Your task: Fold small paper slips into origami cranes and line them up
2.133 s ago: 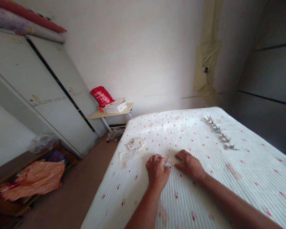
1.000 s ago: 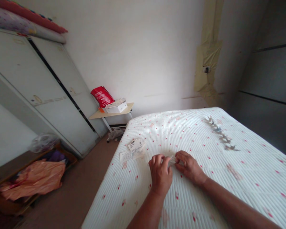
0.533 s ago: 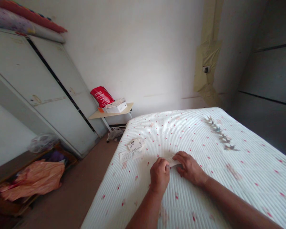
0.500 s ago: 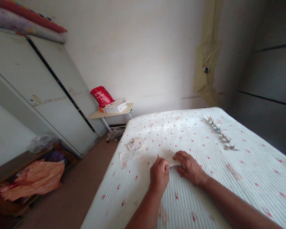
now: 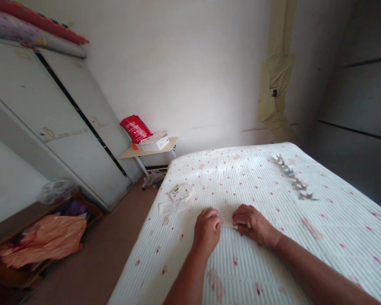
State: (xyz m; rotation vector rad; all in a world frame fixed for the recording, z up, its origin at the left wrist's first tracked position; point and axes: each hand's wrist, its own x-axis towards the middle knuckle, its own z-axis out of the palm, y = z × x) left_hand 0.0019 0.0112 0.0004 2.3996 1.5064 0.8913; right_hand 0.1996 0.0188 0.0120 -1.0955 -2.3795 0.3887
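A small printed paper [image 5: 227, 219] lies between my hands on the ribbed white bedding [image 5: 178, 271] with red dots. My left hand [image 5: 207, 231] grips the paper's left edge with bent fingers. At the right edge, my right hand [image 5: 253, 223] pinches the paper between thumb and fingers. Further left lies a pile of printed paper pieces [image 5: 181, 193], partly overlapping. A row of several small folded paper shapes [image 5: 292, 174] runs along the right part of the bed.
Behind the bed's left corner stands a small table [image 5: 128, 153] with a red bag [image 5: 136, 128] and a white box [image 5: 155, 144]. A wooden crate with orange cloth [image 5: 51, 239] sits at the left, by a pale cabinet [image 5: 79, 156].
Both hands have shifted slightly, the left one to the left and the right one a little to the right. More of the paper's printed face shows between them.
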